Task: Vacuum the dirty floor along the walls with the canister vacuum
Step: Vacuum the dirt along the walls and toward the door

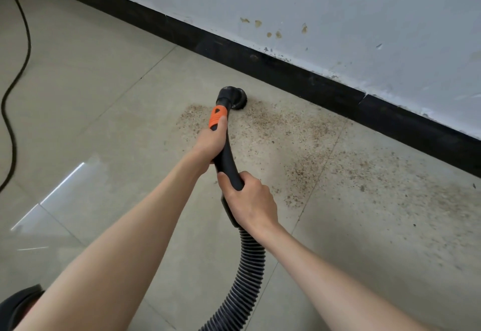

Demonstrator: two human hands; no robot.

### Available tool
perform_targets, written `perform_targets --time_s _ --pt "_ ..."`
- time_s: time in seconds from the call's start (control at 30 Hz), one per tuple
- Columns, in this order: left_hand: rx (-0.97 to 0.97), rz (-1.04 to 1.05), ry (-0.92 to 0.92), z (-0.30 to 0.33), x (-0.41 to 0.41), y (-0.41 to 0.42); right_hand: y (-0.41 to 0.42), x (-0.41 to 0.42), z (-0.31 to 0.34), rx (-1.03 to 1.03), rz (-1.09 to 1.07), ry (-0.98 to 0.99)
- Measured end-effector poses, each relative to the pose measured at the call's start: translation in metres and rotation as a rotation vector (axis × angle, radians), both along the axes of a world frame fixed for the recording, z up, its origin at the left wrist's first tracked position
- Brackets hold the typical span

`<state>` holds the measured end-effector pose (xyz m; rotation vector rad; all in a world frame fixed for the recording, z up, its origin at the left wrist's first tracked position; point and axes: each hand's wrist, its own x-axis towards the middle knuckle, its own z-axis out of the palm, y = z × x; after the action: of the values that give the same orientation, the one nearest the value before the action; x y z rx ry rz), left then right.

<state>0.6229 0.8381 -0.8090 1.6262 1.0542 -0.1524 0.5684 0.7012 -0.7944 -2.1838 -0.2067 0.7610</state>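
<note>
both hands were clamped on the curved black vacuum wand (227, 160), the left hand (210, 146) nearer its round black brush head (232, 97), the right hand (250, 202) by the ribbed hose (248, 265). the brush head sat on the floor just short of the black baseboard (286, 70), wand axis pointing at it. the scattered brown grit (299, 133) mostly lay right of the brush head along the baseboard, so a rightward sweep seemed due.

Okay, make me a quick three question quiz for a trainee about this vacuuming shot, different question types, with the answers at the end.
1. True or false: the round brush nozzle sits on the floor at the edge of the debris patch, short of the black baseboard.
2. Which hand holds the wand at the orange grip? A) left hand B) right hand C) neither
3. Fill in: the power cord lies on the tiles to the ___ of the nozzle.

Key: 1 true; 2 A; 3 left
</note>
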Motion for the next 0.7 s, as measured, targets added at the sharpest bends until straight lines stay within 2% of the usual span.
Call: perform_targets --time_s 0.7 --pt "-0.033 -0.254 -0.040 0.002 0.053 -0.065 -0.043 0.023 -0.001 0.002 -0.212 -0.012"
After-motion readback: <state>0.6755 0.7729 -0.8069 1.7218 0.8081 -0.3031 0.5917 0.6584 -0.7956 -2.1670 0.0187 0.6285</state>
